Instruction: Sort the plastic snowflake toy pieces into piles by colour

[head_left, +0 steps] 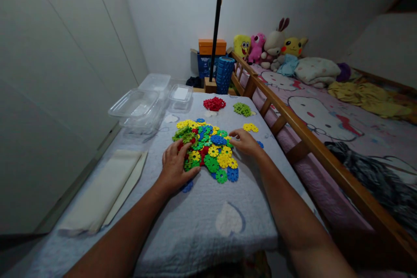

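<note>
A heap of plastic snowflake discs (211, 163) in yellow, green, blue and red lies mid-table. My left hand (176, 165) rests at the heap's left side, fingers spread over green and red discs, thumb apart. On the opposite side, my right hand (246, 141) reaches to the heap's edge beside blue and yellow discs; its thumb and forefinger look apart. Farther back sit a red pile (214, 104) and a light green pile (242, 109) of similar pieces. Some yellow discs (250, 127) lie just beyond my right hand, and a blue disc (187, 186) lies below my left.
Clear plastic containers (138, 106) stand at the table's back left, with a smaller lidded one (180, 95) beside them. Folded cream cloth or paper (104, 186) lies at left. A wooden bed rail (286, 117) borders the right side. A black pole (216, 26) rises behind.
</note>
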A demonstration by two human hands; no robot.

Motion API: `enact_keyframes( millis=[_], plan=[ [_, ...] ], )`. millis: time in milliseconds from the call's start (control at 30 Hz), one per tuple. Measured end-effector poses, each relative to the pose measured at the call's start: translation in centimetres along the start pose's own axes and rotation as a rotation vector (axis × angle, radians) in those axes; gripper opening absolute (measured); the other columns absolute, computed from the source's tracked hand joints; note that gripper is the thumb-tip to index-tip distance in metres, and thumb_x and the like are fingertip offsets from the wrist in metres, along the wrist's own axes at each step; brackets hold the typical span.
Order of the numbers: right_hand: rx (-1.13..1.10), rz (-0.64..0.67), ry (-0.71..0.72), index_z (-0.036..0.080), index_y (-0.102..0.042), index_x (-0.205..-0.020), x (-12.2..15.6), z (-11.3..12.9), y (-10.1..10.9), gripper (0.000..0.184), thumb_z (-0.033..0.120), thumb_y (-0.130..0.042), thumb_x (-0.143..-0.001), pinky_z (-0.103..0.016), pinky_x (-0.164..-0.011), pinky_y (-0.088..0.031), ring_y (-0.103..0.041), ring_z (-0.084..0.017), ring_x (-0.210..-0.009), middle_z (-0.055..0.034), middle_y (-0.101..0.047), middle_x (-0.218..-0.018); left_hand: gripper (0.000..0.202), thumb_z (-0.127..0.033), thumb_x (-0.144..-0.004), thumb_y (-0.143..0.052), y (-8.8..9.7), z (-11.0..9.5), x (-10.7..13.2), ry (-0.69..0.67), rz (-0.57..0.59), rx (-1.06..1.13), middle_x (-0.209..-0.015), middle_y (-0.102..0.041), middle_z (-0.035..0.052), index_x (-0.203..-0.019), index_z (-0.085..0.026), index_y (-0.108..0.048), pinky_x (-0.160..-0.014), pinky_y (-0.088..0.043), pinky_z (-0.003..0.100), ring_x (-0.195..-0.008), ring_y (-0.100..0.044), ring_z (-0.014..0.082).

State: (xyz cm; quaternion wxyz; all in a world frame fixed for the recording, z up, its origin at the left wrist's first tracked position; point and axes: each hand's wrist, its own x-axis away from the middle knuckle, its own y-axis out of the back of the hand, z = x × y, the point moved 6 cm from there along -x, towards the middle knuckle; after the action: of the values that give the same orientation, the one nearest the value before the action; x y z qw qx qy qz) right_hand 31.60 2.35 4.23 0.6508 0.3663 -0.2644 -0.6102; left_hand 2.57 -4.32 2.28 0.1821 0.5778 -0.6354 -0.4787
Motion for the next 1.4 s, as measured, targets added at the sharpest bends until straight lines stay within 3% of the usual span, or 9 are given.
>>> enact_keyframes(
  millis=[167,367,500,600,800,967,1200,1400],
  plan=[
    [0.093,0.041,0.017,0.017,-0.072,-0.101,0.7,0.3,-1.6,0.024,0.014,-0.067,-0.077,-0.032,-0.090,-0.044,-0.058,-0.021,-0.097,-0.0061,-0.066,-0.098,0.074,-0.053,-0.081,-0.071,0.3,0.1,-0.1,0.012,-0.022,0.009,-0.153,-0.039,0.0153,-0.146,-0.025,-0.049,-0.119,-0.031,0.058,-0.143,-0.036,0.0378],
    [-0.049,-0.039,-0.021,0.019,-0.064,-0.090,1.2,-0.4,-0.9,0.023,0.022,-0.073,-0.070,-0.026,-0.074,-0.041,-0.052,-0.015,-0.080,0.0013,-0.059,-0.087,0.073,-0.053,-0.081,-0.072,0.3,0.3,-0.2,0.030,-0.029,0.014,-0.153,-0.040,0.0148,-0.145,-0.026,-0.050,-0.119,-0.031,0.058,-0.144,-0.036,0.0381],
    [-0.190,-0.033,-0.086,0.021,-0.059,-0.081,1.4,-1.0,-0.2,0.012,0.023,-0.065,-0.071,-0.025,-0.066,-0.038,-0.052,-0.014,-0.072,0.0038,-0.057,-0.075,0.072,-0.053,-0.082,-0.070,0.3,0.4,-0.3,0.040,-0.013,0.019,-0.153,-0.040,0.0154,-0.145,-0.025,-0.050,-0.119,-0.031,0.059,-0.144,-0.036,0.0387],
    [-0.310,-0.038,-0.114,0.020,-0.060,-0.078,1.6,-1.6,1.4,0.010,0.027,-0.062,-0.072,-0.026,-0.064,-0.040,-0.054,-0.014,-0.068,0.0028,-0.058,-0.071,0.072,-0.053,-0.082,-0.070,0.3,0.4,-0.3,0.043,-0.005,0.022,-0.152,-0.040,0.0166,-0.145,-0.023,-0.051,-0.119,-0.031,0.060,-0.143,-0.037,0.0393],
    [-0.413,-0.096,-0.183,0.019,-0.066,-0.080,4.2,-3.4,6.6,0.020,0.036,-0.067,-0.069,-0.028,-0.066,-0.044,-0.056,-0.015,-0.069,-0.0007,-0.064,-0.074,0.071,-0.051,-0.080,-0.072,0.3,0.5,-0.4,0.035,-0.021,0.028,-0.151,-0.043,0.0150,-0.143,-0.026,-0.052,-0.118,-0.032,0.061,-0.142,-0.039,0.0389],
    [-0.363,-0.056,-0.274,0.019,-0.068,-0.075,7.6,-5.7,8.5,0.018,0.034,-0.070,-0.065,-0.029,-0.065,-0.043,-0.056,-0.016,-0.068,-0.0010,-0.063,-0.072,0.070,-0.055,-0.082,-0.069,0.4,0.6,-0.6,0.044,0.008,0.021,-0.151,-0.042,0.0155,-0.143,-0.025,-0.051,-0.118,-0.032,0.060,-0.143,-0.037,0.0390],
    [-0.365,-0.087,-0.394,0.018,-0.069,-0.074,11.8,-8.7,8.9,0.016,0.032,-0.069,-0.065,-0.029,-0.062,-0.041,-0.055,-0.016,-0.064,-0.0020,-0.064,-0.069,0.067,-0.054,-0.084,-0.066,0.7,1.1,-0.7,0.061,0.003,0.003,-0.150,-0.041,0.0171,-0.142,-0.023,-0.053,-0.118,-0.032,0.060,-0.143,-0.038,0.0399],
    [-0.289,-0.077,-0.387,0.019,-0.065,-0.070,12.6,-10.3,7.7,0.012,0.029,-0.063,-0.065,-0.028,-0.060,-0.039,-0.053,-0.015,-0.061,0.0009,-0.060,-0.064,0.062,-0.052,-0.085,-0.064,0.7,1.1,-0.7,0.050,-0.026,0.018,-0.148,-0.042,0.0148,-0.140,-0.025,-0.053,-0.119,-0.032,0.058,-0.142,-0.039,0.0379]
  ],
)
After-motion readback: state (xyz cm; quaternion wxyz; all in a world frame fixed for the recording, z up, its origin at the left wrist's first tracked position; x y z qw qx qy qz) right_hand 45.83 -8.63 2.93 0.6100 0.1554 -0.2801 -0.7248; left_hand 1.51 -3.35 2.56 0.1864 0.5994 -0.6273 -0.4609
